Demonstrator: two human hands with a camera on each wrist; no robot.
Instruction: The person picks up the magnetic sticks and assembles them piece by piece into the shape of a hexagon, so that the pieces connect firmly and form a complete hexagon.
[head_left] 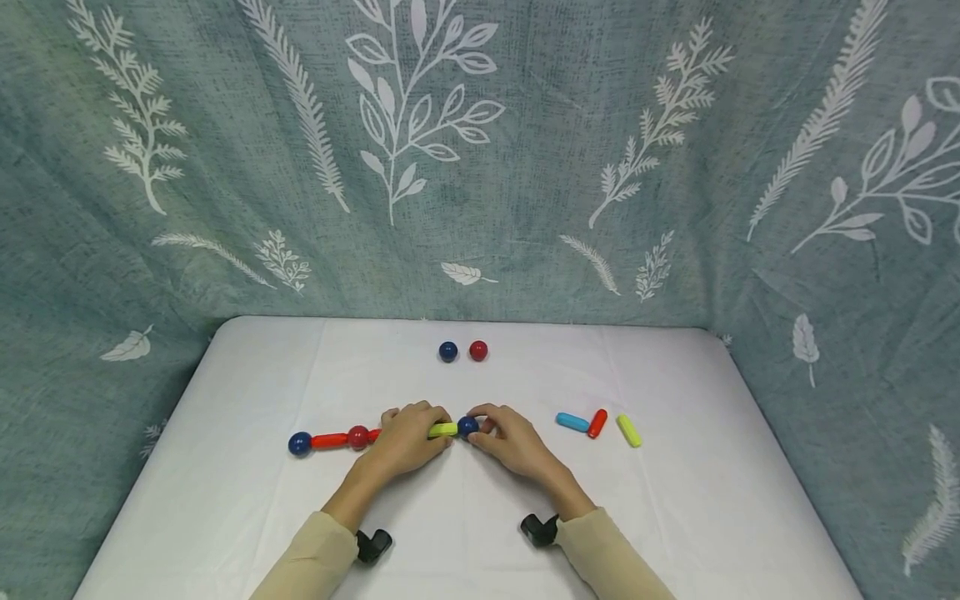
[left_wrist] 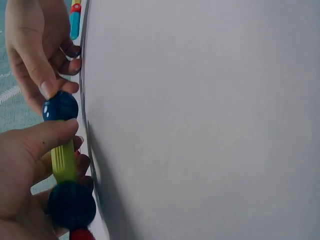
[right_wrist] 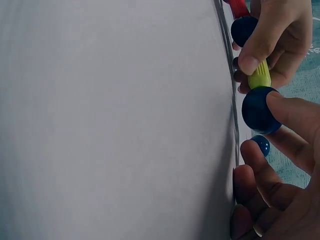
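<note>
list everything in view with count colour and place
row balls: 4, three blue and one red, left to centre
row rods: 3, two red and one lime, between those balls
loose balls: 2, blue and red, far side
loose rods: 3, blue, red, lime, right side
table: 1, white, under these
leafy backdrop: 1, greenish, behind table
wrist cameras: 2, black, at wrists
sleeves: 2, beige, forearms
left grip: 1, bare, on row's lime rod
right grip: 1, bare, pinching rightmost ball
</note>
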